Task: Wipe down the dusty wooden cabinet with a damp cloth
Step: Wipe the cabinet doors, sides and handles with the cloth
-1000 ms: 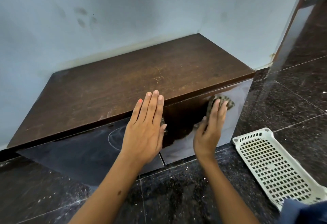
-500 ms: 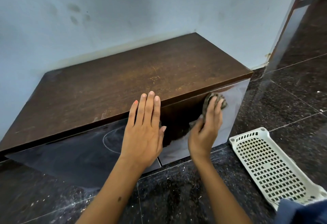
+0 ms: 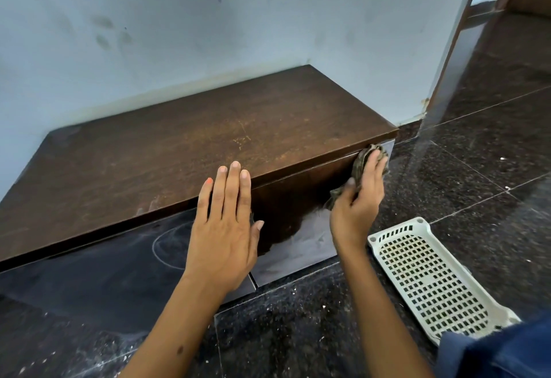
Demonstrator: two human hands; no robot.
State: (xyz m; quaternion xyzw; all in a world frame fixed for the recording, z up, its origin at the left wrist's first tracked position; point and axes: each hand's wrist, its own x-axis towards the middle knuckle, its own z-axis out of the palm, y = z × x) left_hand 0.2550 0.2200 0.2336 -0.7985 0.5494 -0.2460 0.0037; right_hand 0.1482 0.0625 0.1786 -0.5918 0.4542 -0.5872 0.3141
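Observation:
A low dark wooden cabinet (image 3: 179, 150) stands against the pale wall. Its top shows scuffs and dust. My left hand (image 3: 223, 228) lies flat on the front, fingers straight, with the fingertips reaching the top's front edge. My right hand (image 3: 360, 198) presses a crumpled brownish cloth (image 3: 362, 158) against the right door, at its upper right corner just under the top. The cloth sticks out above my fingertips and below my thumb. The right door (image 3: 298, 198) is dark where wiped and greyish with dust lower down. A dust ring marks the left door (image 3: 104, 264).
A white perforated plastic basket (image 3: 423, 276) lies on the dark speckled stone floor (image 3: 298, 333), right of the cabinet and close to my right forearm. A door frame (image 3: 456, 34) stands at the right behind it. Blue fabric (image 3: 507, 350) shows at the bottom right corner.
My right hand has slid the cloth rightwards and up along the right door to its upper right corner. My left hand has stayed flat on the front.

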